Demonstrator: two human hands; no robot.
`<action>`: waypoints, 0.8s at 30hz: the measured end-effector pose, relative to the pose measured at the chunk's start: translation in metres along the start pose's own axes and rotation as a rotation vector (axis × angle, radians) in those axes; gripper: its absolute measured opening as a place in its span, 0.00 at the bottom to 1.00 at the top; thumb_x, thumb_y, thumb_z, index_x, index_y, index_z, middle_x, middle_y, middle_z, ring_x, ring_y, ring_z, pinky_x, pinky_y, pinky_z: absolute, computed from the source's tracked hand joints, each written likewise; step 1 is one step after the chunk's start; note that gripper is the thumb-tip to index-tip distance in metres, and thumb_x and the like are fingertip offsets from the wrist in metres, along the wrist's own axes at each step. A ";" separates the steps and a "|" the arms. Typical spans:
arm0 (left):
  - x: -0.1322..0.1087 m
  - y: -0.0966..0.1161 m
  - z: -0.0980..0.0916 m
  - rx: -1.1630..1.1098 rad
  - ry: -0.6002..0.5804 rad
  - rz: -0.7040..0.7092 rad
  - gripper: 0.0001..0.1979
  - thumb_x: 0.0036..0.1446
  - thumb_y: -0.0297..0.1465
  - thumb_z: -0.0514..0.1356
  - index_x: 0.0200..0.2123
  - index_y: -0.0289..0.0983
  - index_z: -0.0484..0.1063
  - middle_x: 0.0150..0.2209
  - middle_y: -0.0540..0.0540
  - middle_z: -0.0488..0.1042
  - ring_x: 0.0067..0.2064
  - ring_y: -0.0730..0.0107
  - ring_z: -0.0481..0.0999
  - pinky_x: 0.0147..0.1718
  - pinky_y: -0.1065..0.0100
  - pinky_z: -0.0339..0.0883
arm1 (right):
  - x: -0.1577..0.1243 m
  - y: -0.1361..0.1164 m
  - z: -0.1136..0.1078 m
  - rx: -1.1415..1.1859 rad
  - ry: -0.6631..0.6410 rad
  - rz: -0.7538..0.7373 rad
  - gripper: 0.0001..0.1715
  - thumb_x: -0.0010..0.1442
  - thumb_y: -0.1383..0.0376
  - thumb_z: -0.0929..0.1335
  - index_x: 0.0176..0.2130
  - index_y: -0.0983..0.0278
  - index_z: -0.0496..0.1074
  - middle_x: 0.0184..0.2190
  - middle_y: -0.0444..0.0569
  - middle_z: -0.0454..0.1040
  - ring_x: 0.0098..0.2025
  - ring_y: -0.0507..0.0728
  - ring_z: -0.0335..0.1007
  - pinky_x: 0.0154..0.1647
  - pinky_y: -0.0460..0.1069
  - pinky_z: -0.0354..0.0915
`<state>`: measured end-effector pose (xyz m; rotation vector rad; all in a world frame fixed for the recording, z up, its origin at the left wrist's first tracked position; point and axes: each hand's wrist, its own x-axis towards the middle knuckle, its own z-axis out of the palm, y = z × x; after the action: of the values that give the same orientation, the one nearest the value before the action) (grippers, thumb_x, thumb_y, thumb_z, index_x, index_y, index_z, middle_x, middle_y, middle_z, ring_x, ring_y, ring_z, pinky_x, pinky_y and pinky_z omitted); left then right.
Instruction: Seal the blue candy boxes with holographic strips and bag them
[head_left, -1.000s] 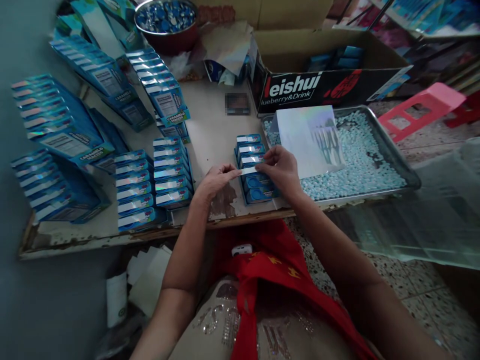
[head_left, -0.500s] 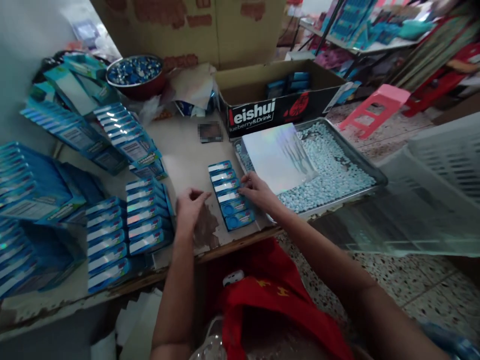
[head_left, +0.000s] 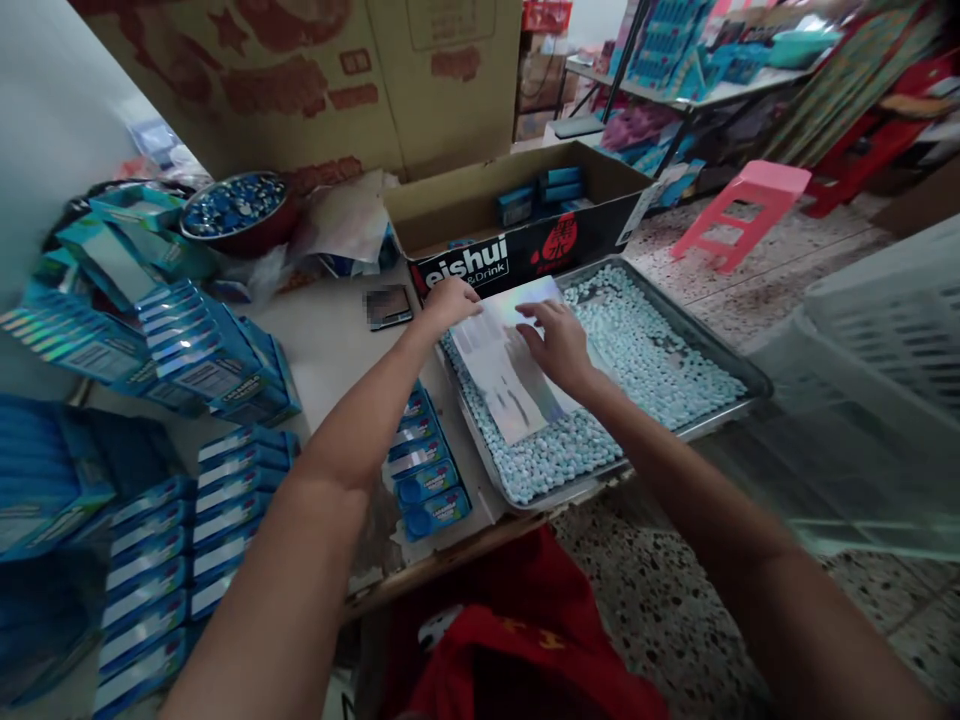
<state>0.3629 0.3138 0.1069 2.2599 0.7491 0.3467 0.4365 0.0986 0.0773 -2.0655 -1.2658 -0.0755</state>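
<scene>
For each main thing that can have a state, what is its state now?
Black carton: open, blue boxes inside
Bowl: heaped with blue pieces
Tray: holding loose pellets
Sheet: over the pellets
Box row: lined up, pale strips absent from nearest two
Stool: upright
Left hand: at the sheet's edge, grip unclear
Right hand: over the sheet, contact unclear

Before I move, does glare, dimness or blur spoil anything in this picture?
In the head view, pale glare washes across the glossy white sheet; also in the head view, the blue cartons at lower left are dim and soft; and in that same head view, the translucent plastic crate looks smeared at right.
</scene>
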 end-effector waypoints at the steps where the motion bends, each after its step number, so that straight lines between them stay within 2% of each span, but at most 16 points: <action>1: 0.000 -0.002 0.000 -0.001 0.001 0.024 0.10 0.40 0.21 0.72 0.18 0.40 0.78 0.22 0.47 0.73 0.36 0.57 0.78 0.42 0.63 0.68 | 0.013 0.005 0.004 -0.056 -0.002 -0.046 0.23 0.70 0.65 0.63 0.60 0.65 0.76 0.56 0.62 0.79 0.55 0.69 0.72 0.59 0.62 0.64; 4: -0.006 -0.003 -0.004 -0.002 0.006 0.094 0.07 0.44 0.22 0.70 0.22 0.41 0.82 0.24 0.47 0.78 0.32 0.62 0.76 0.39 0.64 0.67 | 0.044 0.009 0.016 -0.187 -0.055 -0.154 0.28 0.73 0.66 0.62 0.67 0.65 0.72 0.64 0.60 0.75 0.61 0.71 0.67 0.61 0.63 0.62; 7: -0.009 -0.001 -0.005 -0.012 -0.001 0.111 0.07 0.45 0.23 0.68 0.24 0.41 0.84 0.26 0.47 0.80 0.31 0.63 0.76 0.37 0.64 0.66 | 0.058 0.008 0.025 -0.251 -0.087 -0.213 0.25 0.75 0.64 0.61 0.65 0.60 0.75 0.61 0.56 0.79 0.58 0.71 0.67 0.57 0.63 0.61; 9: -0.009 -0.001 -0.004 -0.030 0.007 0.076 0.07 0.45 0.23 0.68 0.23 0.41 0.83 0.25 0.47 0.79 0.31 0.64 0.75 0.37 0.65 0.66 | 0.057 0.008 0.028 -0.270 -0.099 -0.264 0.24 0.75 0.63 0.61 0.63 0.59 0.77 0.59 0.55 0.81 0.56 0.70 0.67 0.56 0.63 0.61; 13: -0.013 -0.001 0.004 -0.188 -0.007 -0.063 0.06 0.46 0.23 0.69 0.22 0.39 0.82 0.23 0.48 0.77 0.27 0.69 0.71 0.34 0.66 0.65 | 0.039 0.015 0.030 -0.323 -0.099 -0.329 0.28 0.74 0.66 0.61 0.68 0.64 0.71 0.69 0.57 0.72 0.60 0.71 0.66 0.58 0.63 0.59; 15: -0.016 0.000 0.006 -0.249 -0.044 -0.125 0.05 0.46 0.23 0.70 0.23 0.37 0.82 0.22 0.49 0.75 0.25 0.70 0.69 0.32 0.66 0.66 | 0.028 0.019 0.028 -0.356 -0.108 -0.350 0.29 0.72 0.68 0.63 0.68 0.65 0.71 0.70 0.57 0.71 0.62 0.70 0.66 0.60 0.62 0.57; 17: -0.019 0.001 0.006 -0.238 -0.071 -0.154 0.04 0.46 0.22 0.70 0.25 0.37 0.83 0.23 0.49 0.76 0.25 0.71 0.70 0.33 0.66 0.67 | 0.019 0.021 0.023 -0.373 -0.110 -0.360 0.26 0.71 0.69 0.64 0.65 0.64 0.74 0.67 0.55 0.75 0.61 0.69 0.67 0.61 0.62 0.56; 20: -0.021 0.002 0.005 -0.112 -0.073 -0.129 0.07 0.49 0.21 0.67 0.29 0.37 0.85 0.27 0.49 0.79 0.29 0.68 0.75 0.37 0.66 0.69 | 0.005 0.019 0.010 -0.385 -0.081 -0.314 0.18 0.74 0.65 0.64 0.54 0.61 0.81 0.53 0.53 0.84 0.55 0.66 0.70 0.56 0.60 0.55; 24: -0.022 0.006 0.010 0.098 -0.014 -0.066 0.08 0.54 0.22 0.67 0.34 0.37 0.87 0.37 0.43 0.85 0.42 0.60 0.82 0.46 0.63 0.71 | -0.018 0.002 -0.018 -0.393 0.020 -0.210 0.17 0.73 0.60 0.65 0.40 0.60 0.83 0.35 0.52 0.83 0.44 0.64 0.70 0.47 0.58 0.54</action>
<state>0.3525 0.2920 0.1037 2.3204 0.8483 0.2678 0.4341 0.0737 0.0827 -2.2368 -1.5492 -0.4729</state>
